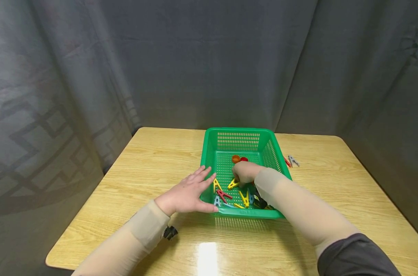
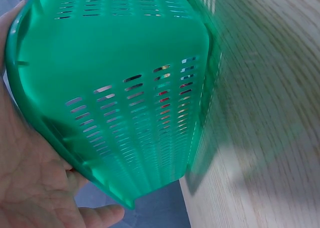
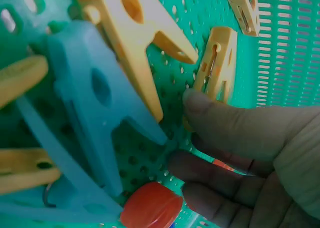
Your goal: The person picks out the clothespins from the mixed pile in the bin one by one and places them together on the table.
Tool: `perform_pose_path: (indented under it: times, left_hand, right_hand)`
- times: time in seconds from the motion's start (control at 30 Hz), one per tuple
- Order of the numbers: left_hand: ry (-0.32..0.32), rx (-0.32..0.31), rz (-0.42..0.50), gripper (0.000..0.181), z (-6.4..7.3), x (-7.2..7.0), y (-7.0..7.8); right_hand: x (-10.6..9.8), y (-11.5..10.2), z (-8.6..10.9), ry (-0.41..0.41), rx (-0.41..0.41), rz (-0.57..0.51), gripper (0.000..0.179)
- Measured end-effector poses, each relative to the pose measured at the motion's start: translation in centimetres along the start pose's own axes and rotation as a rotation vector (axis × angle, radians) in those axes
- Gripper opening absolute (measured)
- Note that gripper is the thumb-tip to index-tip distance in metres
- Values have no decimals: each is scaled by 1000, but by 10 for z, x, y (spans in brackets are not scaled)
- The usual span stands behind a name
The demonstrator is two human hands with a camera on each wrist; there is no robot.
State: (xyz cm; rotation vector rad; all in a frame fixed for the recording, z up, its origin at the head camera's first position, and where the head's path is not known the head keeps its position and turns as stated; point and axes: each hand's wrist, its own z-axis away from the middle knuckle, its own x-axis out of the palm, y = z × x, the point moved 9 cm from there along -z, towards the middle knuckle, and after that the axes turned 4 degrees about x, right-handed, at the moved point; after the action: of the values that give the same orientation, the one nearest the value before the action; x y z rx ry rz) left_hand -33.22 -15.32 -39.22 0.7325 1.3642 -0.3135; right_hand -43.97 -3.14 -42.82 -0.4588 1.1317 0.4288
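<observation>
My left hand (image 1: 191, 191) lies spread over the near left corner of a green plastic basket (image 1: 243, 212), its thumb along the front rim. In the left wrist view the palm is beside the rim. My right hand (image 1: 245, 171) reaches down inside the basket. The right wrist view shows its thumb tip overlapping a yellow clothespin (image 3: 217, 62), with the fingers stretched below and apart from the thumb. Nearby lie a blue clothespin (image 3: 92, 82), a larger-looking yellow clothespin (image 3: 132, 35) and a red cap (image 3: 152, 205).
Red (image 1: 224, 194), yellow and blue clothespins gather toward the basket's front. An orange cap (image 1: 235, 158) sits farther back with a red one beside it. Right of the basket, a grey clothespin (image 1: 293, 160) and a red clothespin (image 1: 287, 162) lie on the wooden table (image 1: 160, 153). Grey curtains surround the table.
</observation>
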Motion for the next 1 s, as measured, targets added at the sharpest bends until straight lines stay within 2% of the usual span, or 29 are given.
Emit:
perform_pose_path:
  times: [0.2,0.4,0.7,0.9,1.0]
  left_hand:
    - [-6,-5,3,105,1,0,0]
    - [-3,0,-6,105,0,0,0]
    - [3,5,0,106,0,1,-1]
    - [3,10,4,105,0,0,0]
    - [2,11,1,105,0,0,0]
  right_hand:
    - [2,-5,-1,-14,11,-16,37]
    - [7,-4,-1,-44,1,18,24]
    - [8,2,0,-72,47,48,22]
    - [-4,2,1,-3,-4,13,19]
    - [-11,-1,4,3,-26,-13,14]
